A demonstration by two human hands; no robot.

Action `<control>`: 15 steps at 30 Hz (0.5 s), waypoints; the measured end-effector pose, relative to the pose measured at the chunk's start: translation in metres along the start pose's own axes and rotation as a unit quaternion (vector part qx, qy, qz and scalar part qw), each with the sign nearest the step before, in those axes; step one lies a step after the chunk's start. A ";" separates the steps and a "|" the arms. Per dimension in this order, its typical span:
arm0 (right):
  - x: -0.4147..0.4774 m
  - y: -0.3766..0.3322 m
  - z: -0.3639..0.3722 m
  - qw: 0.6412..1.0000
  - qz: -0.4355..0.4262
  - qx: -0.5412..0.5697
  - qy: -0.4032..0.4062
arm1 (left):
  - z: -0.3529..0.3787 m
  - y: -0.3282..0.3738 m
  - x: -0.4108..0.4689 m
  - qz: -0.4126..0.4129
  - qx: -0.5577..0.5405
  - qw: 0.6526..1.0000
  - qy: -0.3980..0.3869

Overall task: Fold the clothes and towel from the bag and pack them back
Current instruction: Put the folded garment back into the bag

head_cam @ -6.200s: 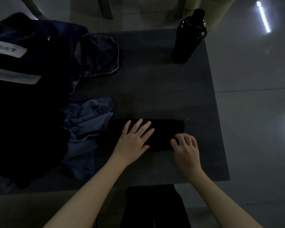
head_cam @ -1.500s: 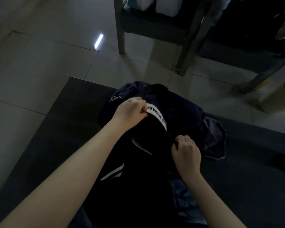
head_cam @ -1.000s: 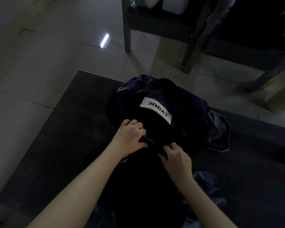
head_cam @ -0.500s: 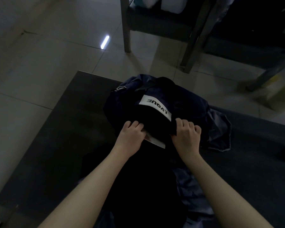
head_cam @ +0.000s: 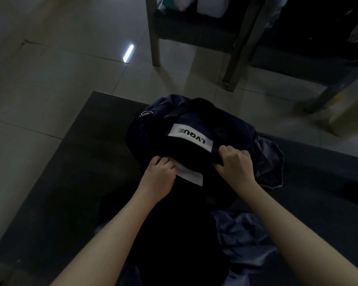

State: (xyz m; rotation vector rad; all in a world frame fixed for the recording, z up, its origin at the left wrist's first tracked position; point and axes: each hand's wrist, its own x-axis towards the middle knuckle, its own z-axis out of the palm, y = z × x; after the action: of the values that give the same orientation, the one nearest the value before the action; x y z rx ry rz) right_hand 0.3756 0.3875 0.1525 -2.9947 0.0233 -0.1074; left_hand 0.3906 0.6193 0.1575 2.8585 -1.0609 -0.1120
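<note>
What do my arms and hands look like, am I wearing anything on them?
No sleeves show on the left forearm or right forearm; both are bare up to the picture's edge. The left hand and right hand wear no gloves, and no ring, watch or bracelet shows. The light is dim, so small details could be missed.

Dim indoor room, glossy tiled floor (head_cam: 56, 65), metal-framed bench (head_cam: 194, 29), dark table (head_cam: 74, 172)

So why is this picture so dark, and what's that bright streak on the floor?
Head view: dim room, so the navy bag and dark cloth melt into shadow; only its white label stands out. The streak is glare, likely a lamp reflected in glossy tiles.
</note>
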 end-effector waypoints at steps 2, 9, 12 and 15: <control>-0.012 0.000 -0.001 1.000 -0.001 0.004 -0.016 | -0.001 0.005 -0.006 -0.009 -0.023 1.000 -0.007; -0.059 -0.015 -0.009 0.997 0.008 0.080 -0.019 | -0.016 0.018 -0.049 -0.099 -0.104 0.990 -0.017; -0.094 -0.037 -0.007 0.986 -0.014 0.162 -0.038 | -0.015 0.025 -0.076 -0.174 -0.122 0.970 -0.115; -0.131 -0.062 0.006 0.976 -0.043 0.196 -0.089 | -0.005 0.037 -0.101 -0.238 -0.114 0.945 -0.196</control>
State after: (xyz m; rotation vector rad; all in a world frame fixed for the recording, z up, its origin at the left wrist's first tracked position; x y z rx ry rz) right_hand 0.2455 0.4521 0.1464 -2.5990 -0.1307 0.1338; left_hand 0.2910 0.6575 0.1701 2.8674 -0.3313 -0.8048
